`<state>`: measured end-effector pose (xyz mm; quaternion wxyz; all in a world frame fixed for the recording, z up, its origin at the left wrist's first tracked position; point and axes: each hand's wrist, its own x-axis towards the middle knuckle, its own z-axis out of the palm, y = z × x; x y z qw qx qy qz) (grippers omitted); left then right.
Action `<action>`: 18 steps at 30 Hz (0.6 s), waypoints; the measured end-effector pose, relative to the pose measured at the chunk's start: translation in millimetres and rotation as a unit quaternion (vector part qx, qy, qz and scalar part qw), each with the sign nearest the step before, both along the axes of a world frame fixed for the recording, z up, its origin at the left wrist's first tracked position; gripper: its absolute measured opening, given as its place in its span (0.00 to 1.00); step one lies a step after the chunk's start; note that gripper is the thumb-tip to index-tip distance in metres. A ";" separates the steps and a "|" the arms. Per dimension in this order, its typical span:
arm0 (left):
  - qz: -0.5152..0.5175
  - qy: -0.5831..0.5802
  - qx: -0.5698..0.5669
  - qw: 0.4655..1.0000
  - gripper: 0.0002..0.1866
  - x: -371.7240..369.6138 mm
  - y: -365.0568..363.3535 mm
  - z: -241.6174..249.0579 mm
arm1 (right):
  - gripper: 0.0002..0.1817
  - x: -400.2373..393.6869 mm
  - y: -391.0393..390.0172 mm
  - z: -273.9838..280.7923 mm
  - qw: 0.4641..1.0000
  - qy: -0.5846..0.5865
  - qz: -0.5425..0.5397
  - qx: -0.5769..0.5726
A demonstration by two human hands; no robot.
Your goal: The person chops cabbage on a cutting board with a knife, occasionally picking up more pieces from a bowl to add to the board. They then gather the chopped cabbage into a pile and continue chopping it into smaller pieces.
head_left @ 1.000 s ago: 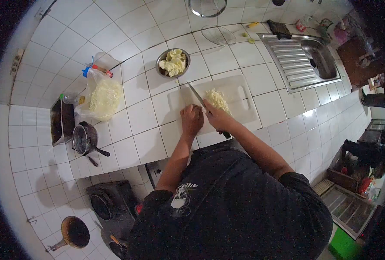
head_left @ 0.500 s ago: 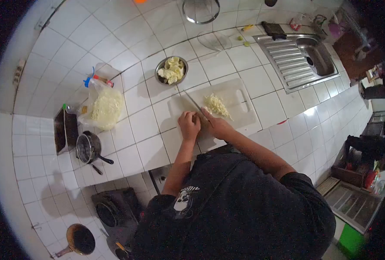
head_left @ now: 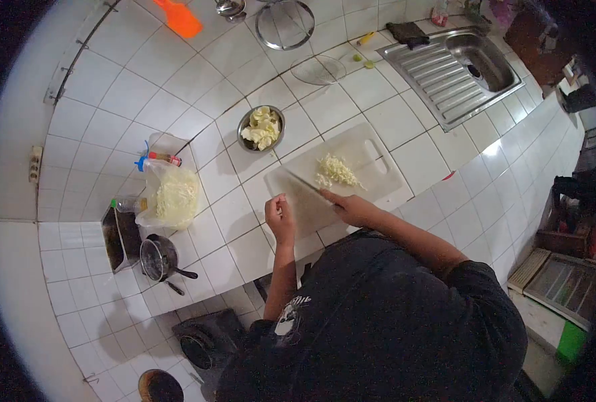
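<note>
My right hand [head_left: 355,209] grips a kitchen knife [head_left: 301,179] by its handle, the blade angled toward the far left over the white cutting board [head_left: 378,175]. Shredded cabbage [head_left: 338,171] lies in a small heap on the board, just beyond that hand. My left hand [head_left: 280,218] is at the board's left edge, turned with its fingers curled in; I see nothing in them. Behind the board, a metal bowl [head_left: 242,134] holds pale cabbage leaves [head_left: 263,127].
To the left, a plastic bag [head_left: 177,194] of shredded cabbage stands near a saucepan [head_left: 157,258]. A clear glass lid [head_left: 318,70] lies at the wall, with green limes [head_left: 368,65] nearby. A steel sink [head_left: 439,84] is at the far right. Below left sits a stove [head_left: 211,338].
My left hand has come off the board's middle to its left edge and turned over, fingers curled. The knife stays in my right hand. The camera view has shifted.
</note>
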<state>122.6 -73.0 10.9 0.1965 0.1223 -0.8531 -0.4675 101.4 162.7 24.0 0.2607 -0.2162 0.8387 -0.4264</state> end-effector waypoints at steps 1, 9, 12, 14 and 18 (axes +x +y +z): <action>-0.009 0.002 0.007 1.000 0.13 0.4 -3.3 -2.3 | 0.33 -1.9 4.7 -8.0 1.000 -0.001 0.001 -0.003; -0.100 0.030 -0.069 0.992 0.10 -18.1 -3.0 5.0 | 0.32 -9.0 17.7 12.8 0.993 0.061 -0.057 0.085; -0.221 0.091 -0.200 0.950 0.08 -20.9 28.7 16.4 | 0.31 -8.3 13.4 25.2 0.988 0.104 -0.055 0.098; -0.219 0.151 -0.264 0.927 0.07 -27.4 44.9 17.0 | 0.33 -10.4 12.5 41.2 0.988 0.089 -0.054 0.118; -0.288 0.087 -0.287 0.909 0.08 -43.2 64.9 39.4 | 0.37 -12.8 19.8 29.5 0.980 0.159 -0.067 0.103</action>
